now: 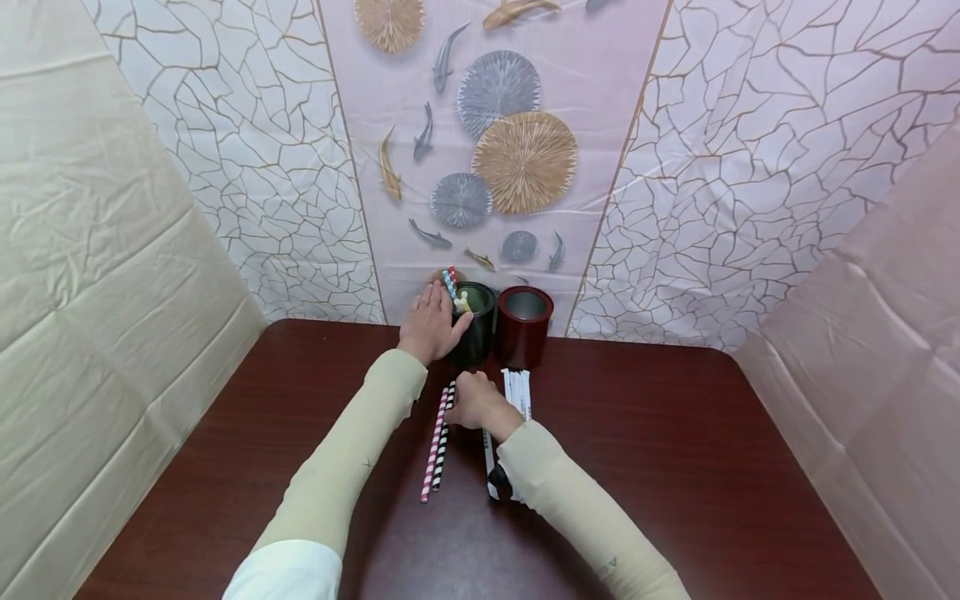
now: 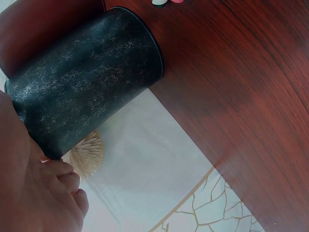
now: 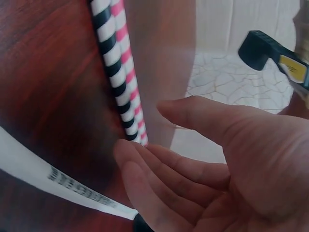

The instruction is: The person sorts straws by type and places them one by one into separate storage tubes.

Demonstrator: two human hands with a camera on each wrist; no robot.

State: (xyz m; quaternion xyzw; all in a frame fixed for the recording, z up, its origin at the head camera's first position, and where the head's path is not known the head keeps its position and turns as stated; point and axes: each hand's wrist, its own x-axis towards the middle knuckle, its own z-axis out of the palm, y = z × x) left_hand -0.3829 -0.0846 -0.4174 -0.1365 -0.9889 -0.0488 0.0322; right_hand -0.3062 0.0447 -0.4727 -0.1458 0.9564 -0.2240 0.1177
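My left hand, fingers extended, rests against the rim of a black cylindrical cup. Its thumb reaches across the cup's front. Colourful straws, with red and blue patterns, and pale yellow ends stick up at the cup's mouth. Two striped paper straws lie side by side on the table, one pink and white, one black and white. Near their far end is my right hand. The right wrist view shows its fingertips close to the straw ends, thumb spread apart from the fingers.
A dark red cup stands right of the black one, both near the patterned back wall. White paper-wrapped sticks with printing lie partly under my right forearm on the dark red wooden table.
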